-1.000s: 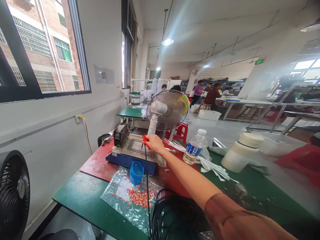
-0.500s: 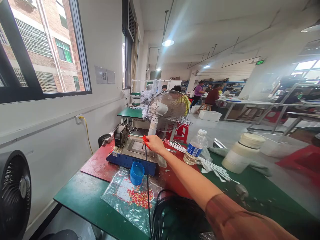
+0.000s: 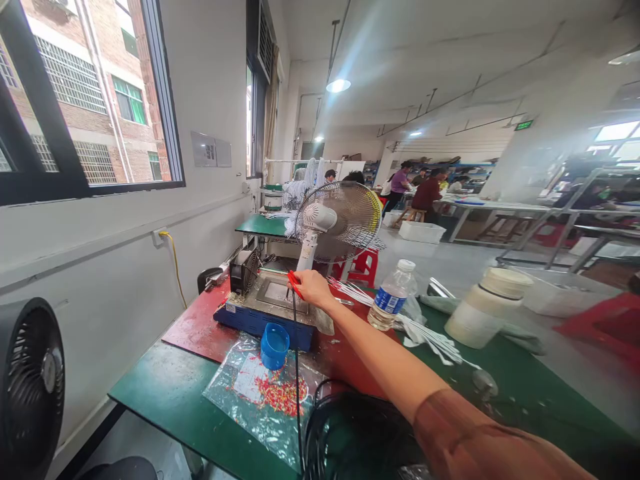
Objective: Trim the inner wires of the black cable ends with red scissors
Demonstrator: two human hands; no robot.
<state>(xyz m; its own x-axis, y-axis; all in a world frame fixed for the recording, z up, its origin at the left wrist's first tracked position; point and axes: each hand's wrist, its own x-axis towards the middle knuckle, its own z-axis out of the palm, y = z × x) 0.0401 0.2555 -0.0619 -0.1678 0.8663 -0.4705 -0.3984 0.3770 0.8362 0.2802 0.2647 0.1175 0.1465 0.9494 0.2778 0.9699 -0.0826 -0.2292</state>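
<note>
My right hand (image 3: 314, 288) reaches in from the lower right and is closed around a red-handled tool (image 3: 294, 283), whose exact kind I cannot make out. From the same spot a black cable (image 3: 297, 360) hangs down toward a coil of black cable (image 3: 345, 433) at the table's front. The hand is over a blue-sided box with a metal top (image 3: 273, 330), which has a rectangular silvery recess (image 3: 276, 293). In front of it a blue cup (image 3: 275, 347) stands on a clear plastic bag (image 3: 235, 407) scattered with small red and yellow pieces (image 3: 283, 395). My left hand is out of view.
A small black fan (image 3: 244, 270) sits at the box's left end, with a larger standing fan (image 3: 340, 220) behind. To the right are a water bottle (image 3: 390, 295), white cables (image 3: 435, 340) and a cream jar (image 3: 487, 308). Another black fan (image 3: 33, 387) is at left. People work farther back.
The view has shifted very slightly. My right hand keeps its hold over the box, and nothing else has visibly moved.
</note>
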